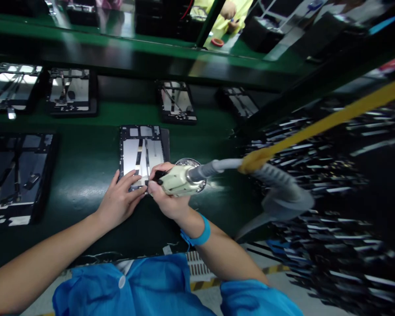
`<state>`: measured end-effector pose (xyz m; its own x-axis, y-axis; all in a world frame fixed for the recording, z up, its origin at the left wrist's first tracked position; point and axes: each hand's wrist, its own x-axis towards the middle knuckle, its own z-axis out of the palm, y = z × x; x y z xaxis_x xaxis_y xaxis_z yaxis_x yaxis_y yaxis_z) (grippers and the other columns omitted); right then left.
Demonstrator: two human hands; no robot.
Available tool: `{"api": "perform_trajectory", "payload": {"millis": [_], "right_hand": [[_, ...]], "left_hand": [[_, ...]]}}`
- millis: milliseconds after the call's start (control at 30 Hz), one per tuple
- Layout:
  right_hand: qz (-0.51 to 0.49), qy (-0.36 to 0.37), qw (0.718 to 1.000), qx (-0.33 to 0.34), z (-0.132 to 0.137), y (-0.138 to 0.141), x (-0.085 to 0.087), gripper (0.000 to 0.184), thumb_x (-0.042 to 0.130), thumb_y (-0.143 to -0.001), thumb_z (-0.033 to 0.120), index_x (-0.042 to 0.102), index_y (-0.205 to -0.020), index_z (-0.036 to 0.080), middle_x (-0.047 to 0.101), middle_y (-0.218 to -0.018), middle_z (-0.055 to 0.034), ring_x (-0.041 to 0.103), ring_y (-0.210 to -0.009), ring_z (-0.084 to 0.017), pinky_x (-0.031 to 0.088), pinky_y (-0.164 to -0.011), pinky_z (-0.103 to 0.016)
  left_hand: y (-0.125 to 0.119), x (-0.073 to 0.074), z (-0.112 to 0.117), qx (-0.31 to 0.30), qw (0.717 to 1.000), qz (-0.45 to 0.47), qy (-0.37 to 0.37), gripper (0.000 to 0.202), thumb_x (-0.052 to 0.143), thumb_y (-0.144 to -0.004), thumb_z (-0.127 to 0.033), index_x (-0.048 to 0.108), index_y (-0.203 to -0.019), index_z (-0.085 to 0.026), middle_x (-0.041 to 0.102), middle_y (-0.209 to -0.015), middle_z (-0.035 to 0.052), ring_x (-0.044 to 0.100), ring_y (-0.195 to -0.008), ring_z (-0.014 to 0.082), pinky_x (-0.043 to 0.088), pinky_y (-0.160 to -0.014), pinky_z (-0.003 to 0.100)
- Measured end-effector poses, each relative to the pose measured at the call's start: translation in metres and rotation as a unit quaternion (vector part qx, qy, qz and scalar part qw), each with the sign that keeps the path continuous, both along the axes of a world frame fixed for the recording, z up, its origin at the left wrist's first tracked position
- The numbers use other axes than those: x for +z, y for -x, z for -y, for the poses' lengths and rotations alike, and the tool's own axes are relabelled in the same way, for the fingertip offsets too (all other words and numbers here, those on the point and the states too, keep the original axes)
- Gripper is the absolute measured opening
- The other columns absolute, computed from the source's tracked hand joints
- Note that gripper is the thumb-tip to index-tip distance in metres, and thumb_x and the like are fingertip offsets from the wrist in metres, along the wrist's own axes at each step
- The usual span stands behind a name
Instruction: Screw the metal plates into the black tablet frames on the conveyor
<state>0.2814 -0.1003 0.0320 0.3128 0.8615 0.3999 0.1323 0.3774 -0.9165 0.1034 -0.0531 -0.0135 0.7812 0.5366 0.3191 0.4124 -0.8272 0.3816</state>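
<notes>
An opened tablet (131, 150) lies on the green bench, its silver inside with dark ribbon cables facing up. My left hand (119, 196) rests on its lower edge with fingers stretched out. My right hand (173, 204) is wrapped round a pale green electric screwdriver (181, 180), whose tip points at the tablet's lower right corner. The exact contact point is hidden by my fingers. A grey cable (228, 164) leaves the back of the screwdriver. Partly behind the tool sits a round dish (188, 162) of small shiny pieces.
Another opened tablet (36, 151) lies at the left, and several more, including one tablet (176, 98), line the back. A yellow strap (332, 117) ties up the cable at the right. Beyond the shelf are a co-worker's hands (229, 11) and a red ring (217, 42).
</notes>
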Motion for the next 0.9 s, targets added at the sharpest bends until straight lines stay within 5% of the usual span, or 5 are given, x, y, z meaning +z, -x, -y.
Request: {"api": "perform_trajectory", "payload": {"millis": [133, 267, 467, 733, 900], "right_hand": [[0.05, -0.037, 0.998, -0.01, 0.0, 0.004, 0.003, 0.021, 0.073, -0.084, 0.022, 0.062, -0.103, 0.023, 0.069, -0.089, -0.0028, 0.07, -0.083, -0.018, 0.062, -0.081, -0.037], [0.028, -0.044, 0.998, -0.027, -0.003, -0.008, 0.008, 0.022, 0.072, -0.085, 0.027, 0.063, -0.105, 0.024, 0.07, -0.095, -0.0023, 0.071, -0.079, -0.016, 0.062, -0.072, -0.033], [-0.016, -0.073, 0.973, -0.219, -0.019, -0.062, 0.007, 0.015, 0.07, -0.089, 0.026, 0.064, -0.102, 0.025, 0.068, -0.091, 0.0021, 0.06, -0.052, -0.008, 0.052, -0.05, -0.025], [0.017, -0.012, 0.967, -0.254, -0.027, -0.077, -0.01, 0.021, 0.074, -0.084, 0.034, 0.065, -0.097, 0.021, 0.069, -0.083, -0.0018, 0.068, -0.069, -0.016, 0.062, -0.073, -0.036], [0.009, -0.017, 0.964, -0.266, -0.029, -0.081, -0.014, 0.024, 0.076, -0.082, 0.036, 0.064, -0.097, 0.021, 0.068, -0.081, -0.0014, 0.068, -0.068, -0.017, 0.061, -0.07, -0.036]], "left_hand": [[0.003, -0.004, -0.001, -0.007, 1.0, 0.002, -0.012, 0.031, 0.052, -0.104, -0.02, 0.074, -0.125, -0.028, 0.063, -0.141, 0.0147, 0.053, -0.141, 0.0361, 0.038, -0.112, 0.074], [0.004, -0.007, -0.003, -0.007, 1.0, 0.003, -0.006, 0.028, 0.055, -0.103, -0.023, 0.075, -0.122, -0.029, 0.064, -0.139, 0.0132, 0.054, -0.14, 0.0351, 0.038, -0.114, 0.073], [0.002, -0.007, -0.003, -0.001, 1.0, 0.028, 0.011, 0.023, 0.059, -0.103, -0.024, 0.077, -0.116, -0.027, 0.068, -0.134, 0.0114, 0.055, -0.14, 0.0334, 0.036, -0.116, 0.072], [0.004, -0.007, -0.004, -0.002, 1.0, 0.026, 0.018, 0.025, 0.058, -0.103, -0.024, 0.077, -0.119, -0.027, 0.068, -0.136, 0.011, 0.054, -0.141, 0.0336, 0.036, -0.117, 0.073], [0.004, -0.007, -0.004, -0.005, 1.0, 0.025, 0.012, 0.024, 0.057, -0.104, -0.024, 0.076, -0.119, -0.027, 0.067, -0.135, 0.0106, 0.054, -0.141, 0.0329, 0.037, -0.116, 0.072]]}}
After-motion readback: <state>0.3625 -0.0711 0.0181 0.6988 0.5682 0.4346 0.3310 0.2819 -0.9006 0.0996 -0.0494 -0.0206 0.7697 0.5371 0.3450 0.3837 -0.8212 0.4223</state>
